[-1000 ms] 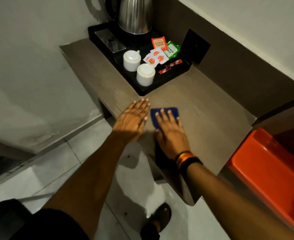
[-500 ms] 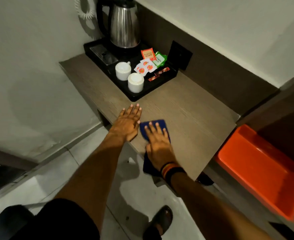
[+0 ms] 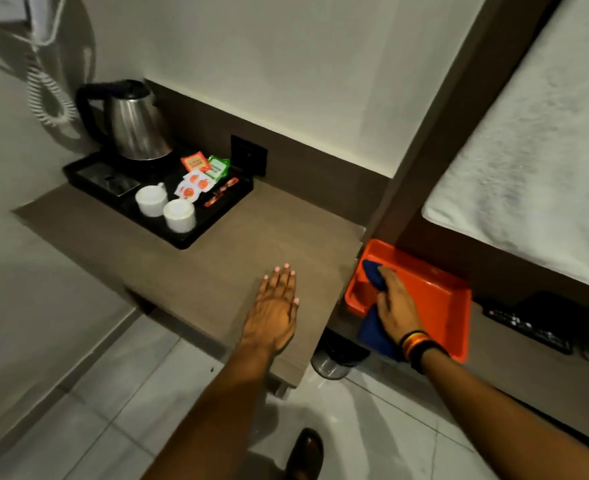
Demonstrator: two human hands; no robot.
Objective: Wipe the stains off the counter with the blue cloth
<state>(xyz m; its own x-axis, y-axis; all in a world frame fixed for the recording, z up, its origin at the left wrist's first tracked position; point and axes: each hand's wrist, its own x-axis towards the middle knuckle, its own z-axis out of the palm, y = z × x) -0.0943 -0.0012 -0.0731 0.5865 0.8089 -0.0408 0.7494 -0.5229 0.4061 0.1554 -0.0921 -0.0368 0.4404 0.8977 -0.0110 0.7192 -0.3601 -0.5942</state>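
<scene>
Blue cloth (image 3: 376, 329) gripped in right hand (image 3: 397, 306), over orange tray (image 3: 442, 299).

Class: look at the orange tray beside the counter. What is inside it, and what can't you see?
Inside the orange tray is the blue cloth, gripped by the right hand; its lower end hangs over the near rim. The tray floor beneath hand and cloth is hidden.
</scene>
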